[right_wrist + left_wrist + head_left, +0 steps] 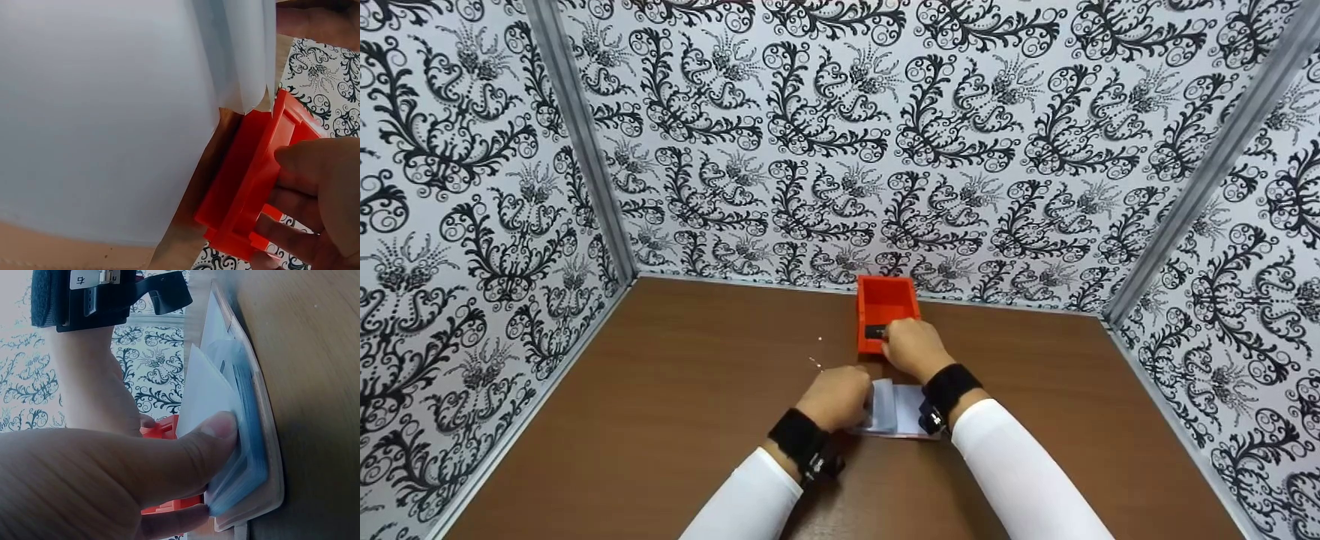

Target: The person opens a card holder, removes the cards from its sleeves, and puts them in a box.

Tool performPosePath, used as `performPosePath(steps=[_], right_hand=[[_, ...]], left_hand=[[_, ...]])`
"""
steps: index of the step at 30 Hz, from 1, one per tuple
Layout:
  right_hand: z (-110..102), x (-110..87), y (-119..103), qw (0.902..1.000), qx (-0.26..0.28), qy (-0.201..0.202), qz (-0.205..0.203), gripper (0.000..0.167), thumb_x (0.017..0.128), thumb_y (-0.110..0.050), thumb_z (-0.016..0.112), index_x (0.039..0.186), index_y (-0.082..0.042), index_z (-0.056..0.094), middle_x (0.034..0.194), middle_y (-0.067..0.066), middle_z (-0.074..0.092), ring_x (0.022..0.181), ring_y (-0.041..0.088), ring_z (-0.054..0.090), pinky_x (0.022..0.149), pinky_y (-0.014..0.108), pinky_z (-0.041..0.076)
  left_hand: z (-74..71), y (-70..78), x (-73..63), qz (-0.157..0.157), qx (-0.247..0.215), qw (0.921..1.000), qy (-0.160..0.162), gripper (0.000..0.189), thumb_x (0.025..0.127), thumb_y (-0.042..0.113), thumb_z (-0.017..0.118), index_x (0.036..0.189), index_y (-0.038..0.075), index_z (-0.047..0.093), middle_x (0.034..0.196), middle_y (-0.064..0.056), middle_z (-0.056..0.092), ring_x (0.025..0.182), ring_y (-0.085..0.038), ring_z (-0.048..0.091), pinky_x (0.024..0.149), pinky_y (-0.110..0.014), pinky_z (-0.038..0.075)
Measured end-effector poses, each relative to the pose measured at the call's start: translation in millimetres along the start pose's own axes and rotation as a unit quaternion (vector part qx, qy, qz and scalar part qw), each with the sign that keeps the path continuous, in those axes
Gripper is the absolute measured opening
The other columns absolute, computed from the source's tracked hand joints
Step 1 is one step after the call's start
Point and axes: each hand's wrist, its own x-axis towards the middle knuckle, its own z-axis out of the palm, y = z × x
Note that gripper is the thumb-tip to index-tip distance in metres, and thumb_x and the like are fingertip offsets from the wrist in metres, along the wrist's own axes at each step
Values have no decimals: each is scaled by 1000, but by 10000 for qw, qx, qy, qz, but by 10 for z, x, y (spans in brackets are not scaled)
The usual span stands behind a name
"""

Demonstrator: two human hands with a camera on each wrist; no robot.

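Closest to me, low on the brown table (pixel 697 405), the left hand (pixel 836 397) pinches a bundle of clear leaves (pixel 883 405) by the edge, thumb on top and a finger against the side. The leaves belong to a small booklet (pixel 911 409) that lies spread on the table, its pale page on the right partly beneath the right wrist strap (pixel 951 384). Just beyond it, the right hand (pixel 916 349) reaches over the near end of a red bin (pixel 885 281), fingers bent at its wall; a dark piece (pixel 874 331) shows beside the knuckles, but I cannot tell whether the hand grips it. The step in hand looks to me like keeping the booklet's place with one hand while the other works at the bin. The next move seems to call for a steady left pinch and a clean right grip, without tipping the bin. Behind it all rises the patterned wall (pixel 847 135).
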Motion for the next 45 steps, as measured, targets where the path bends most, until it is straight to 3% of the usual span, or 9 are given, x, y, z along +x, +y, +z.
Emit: performPosePath(steps=[7,11,18,23,28,32,39,45], right_hand=[[-112,-111,-62,9976,540,431,27,9,96,-15,82,96,-7,87,96,14,85,91,44,81,87,61,65],[-164,-211,-103,9926,1003,590,333,14,97,-17,81,104,-7,87,104,13,87,98,43,82,92,60,65],[-211,-420,-140,9835,1504,435,911,18,100,-21,82,110,-8,87,113,15,87,105,43,82,96,60,64],[-253,-568,-133,9781,1767,325,1046,11,98,-19,83,102,-9,86,108,12,86,101,39,81,94,58,64],[-274,-688,-97,9744,1937,-209,1119,16,98,-21,84,84,-14,83,89,4,81,80,23,71,75,43,60],[-263,-761,-54,9742,1932,-659,964,20,96,-24,85,78,-16,79,80,-2,75,71,14,62,65,32,50],[-227,-850,37,9605,2362,-1286,718,12,90,-12,88,85,-11,76,79,-1,72,71,13,62,65,28,52],[-176,-884,80,9607,2318,-1476,402,12,84,0,85,86,-8,76,80,-1,69,71,14,61,65,29,53]], left_hand=[[6,3,18,-2,-40,10000,-46,23,71,29,104,77,19,83,82,-1,77,72,-24,74,65,-45,63],[8,-3,14,1,-46,10000,-59,22,72,29,104,77,20,84,82,-1,77,71,-23,73,64,-44,62],[2,-13,14,-71,-102,9998,-143,23,73,26,102,75,18,81,80,0,75,69,-21,69,65,-44,61],[-12,-1,13,-106,-140,9998,-128,24,72,23,101,74,17,78,80,0,73,67,-20,66,65,-44,61],[-15,11,2,-140,-108,9998,-117,26,73,25,103,74,18,78,80,1,75,70,-21,70,70,-43,63],[-18,8,-1,-110,-69,9999,-96,26,73,26,104,73,18,79,78,2,75,69,-21,71,71,-43,63],[-19,13,-6,-144,-176,9997,-125,26,73,26,104,74,17,79,75,3,70,63,-16,58,65,-41,59],[-12,24,-5,-100,-100,9998,-108,26,72,24,103,74,16,78,77,1,70,63,-16,55,67,-41,60]])
